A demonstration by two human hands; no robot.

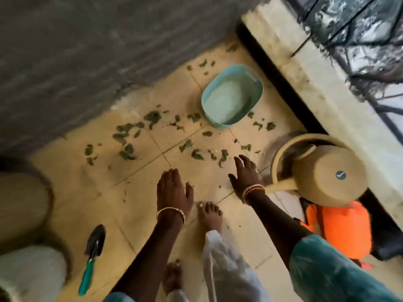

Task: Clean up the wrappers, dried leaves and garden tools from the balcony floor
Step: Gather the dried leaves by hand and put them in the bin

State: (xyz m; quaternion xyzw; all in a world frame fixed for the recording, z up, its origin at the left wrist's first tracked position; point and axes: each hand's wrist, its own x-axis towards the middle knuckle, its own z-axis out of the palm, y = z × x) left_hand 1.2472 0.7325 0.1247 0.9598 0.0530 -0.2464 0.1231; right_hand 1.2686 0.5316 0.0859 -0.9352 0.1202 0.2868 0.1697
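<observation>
Tiled floor (139, 192): leaves (152, 131) beyond hands (209, 182)

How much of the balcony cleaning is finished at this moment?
Little looks done. The dried leaves lie scattered on the floor tiles, the teal basin holds none, and the trowel lies on the floor. Both the left hand and right hand reach out open, holding nothing. No wrappers are visible.

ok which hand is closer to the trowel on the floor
Left. The left hand hovers open right of and beyond the trowel; the right hand is farther right, near the tan pot.
</observation>
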